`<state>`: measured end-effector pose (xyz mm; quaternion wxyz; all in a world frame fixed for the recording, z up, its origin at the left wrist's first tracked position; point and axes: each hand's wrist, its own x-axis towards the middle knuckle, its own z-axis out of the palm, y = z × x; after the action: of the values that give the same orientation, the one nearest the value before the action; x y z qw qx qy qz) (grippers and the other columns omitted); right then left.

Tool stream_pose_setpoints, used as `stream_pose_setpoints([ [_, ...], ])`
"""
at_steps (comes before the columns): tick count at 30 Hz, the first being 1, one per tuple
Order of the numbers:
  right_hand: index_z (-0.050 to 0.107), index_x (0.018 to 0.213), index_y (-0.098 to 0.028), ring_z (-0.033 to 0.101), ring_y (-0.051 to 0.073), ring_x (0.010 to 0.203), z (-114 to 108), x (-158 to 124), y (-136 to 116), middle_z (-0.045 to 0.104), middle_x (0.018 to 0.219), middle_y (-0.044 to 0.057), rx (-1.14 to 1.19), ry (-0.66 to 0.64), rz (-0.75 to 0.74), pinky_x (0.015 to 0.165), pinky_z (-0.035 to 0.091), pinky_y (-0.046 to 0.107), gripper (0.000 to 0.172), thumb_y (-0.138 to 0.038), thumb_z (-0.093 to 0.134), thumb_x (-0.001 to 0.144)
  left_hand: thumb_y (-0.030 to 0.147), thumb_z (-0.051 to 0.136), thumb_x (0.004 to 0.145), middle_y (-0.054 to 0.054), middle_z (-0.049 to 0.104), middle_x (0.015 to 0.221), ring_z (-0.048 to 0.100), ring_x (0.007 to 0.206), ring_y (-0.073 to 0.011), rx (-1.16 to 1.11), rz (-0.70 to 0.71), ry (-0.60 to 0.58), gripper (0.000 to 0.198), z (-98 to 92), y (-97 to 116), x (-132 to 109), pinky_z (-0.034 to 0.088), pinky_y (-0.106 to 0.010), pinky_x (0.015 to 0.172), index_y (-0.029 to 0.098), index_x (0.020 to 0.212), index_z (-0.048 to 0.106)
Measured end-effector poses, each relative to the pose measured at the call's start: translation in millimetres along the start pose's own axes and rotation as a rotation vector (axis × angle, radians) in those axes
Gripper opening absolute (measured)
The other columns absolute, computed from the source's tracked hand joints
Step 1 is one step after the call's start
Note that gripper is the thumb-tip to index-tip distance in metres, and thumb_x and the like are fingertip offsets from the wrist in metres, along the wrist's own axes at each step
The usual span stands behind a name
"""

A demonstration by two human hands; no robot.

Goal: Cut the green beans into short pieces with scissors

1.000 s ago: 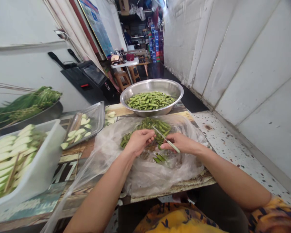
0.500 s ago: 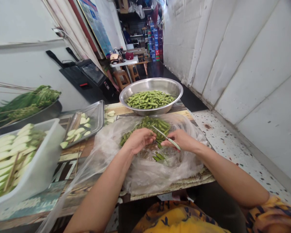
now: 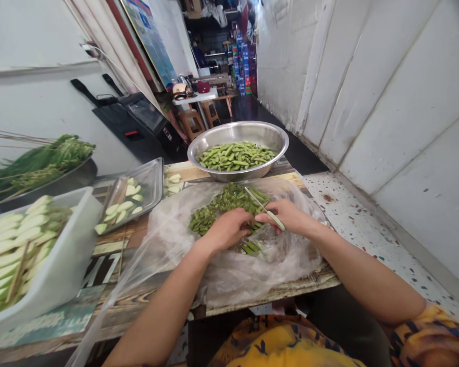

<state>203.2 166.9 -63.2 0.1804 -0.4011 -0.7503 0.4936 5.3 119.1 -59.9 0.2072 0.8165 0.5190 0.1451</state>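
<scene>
On a spread plastic bag (image 3: 168,224), green pods (image 3: 203,219) are being partly covered by the left hand (image 3: 231,228), whose hold cannot be told; just beside it, a pale-handled cutting tool (image 3: 276,220) is being gripped by the right hand (image 3: 289,216).
</scene>
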Motion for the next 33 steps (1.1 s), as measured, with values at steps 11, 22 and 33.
stream_pose_setpoints([
  [11, 0.054, 0.061, -0.016, 0.053, 0.012, 0.041, 2, 0, -1, 0.054, 0.048, -0.002, -0.005, -0.055, 0.016, 0.042, 0.038, 0.022, 0.047, -0.061, 0.063, 0.07, 0.022, 0.062, 0.075, -0.004, 0.065, 0.076, 0.057, 0.072, -0.0167, -0.181, -0.061, 0.123, 0.01, -0.9, -7, 2, 0.039, -0.026, 0.068, 0.021, 0.077, 0.071],
  [22, 0.053, 0.067, -0.015, 0.051, 0.01, 0.045, 3, -5, -11, 0.055, 0.056, 0.0, 0.106, -0.113, 0.102, 0.036, 0.034, 0.019, 0.049, -0.063, 0.064, 0.069, 0.034, 0.077, 0.058, -0.004, 0.068, 0.066, 0.056, 0.057, -0.0112, -0.853, -0.454, 0.527, 0.027, -2.2, -8, 5, 0.039, -0.021, 0.054, 0.013, 0.074, 0.069],
  [33, 0.054, 0.063, -0.014, 0.047, 0.009, 0.041, 5, -7, -13, 0.054, 0.05, -0.001, 0.086, -0.231, 0.063, 0.037, 0.033, 0.02, 0.048, -0.061, 0.061, 0.073, 0.032, 0.077, 0.06, 0.003, 0.059, 0.056, 0.034, 0.038, -0.0018, -0.939, -0.42, 0.463, 0.03, -1.4, 3, 5, 0.024, -0.017, 0.041, 0.014, 0.075, 0.058],
])
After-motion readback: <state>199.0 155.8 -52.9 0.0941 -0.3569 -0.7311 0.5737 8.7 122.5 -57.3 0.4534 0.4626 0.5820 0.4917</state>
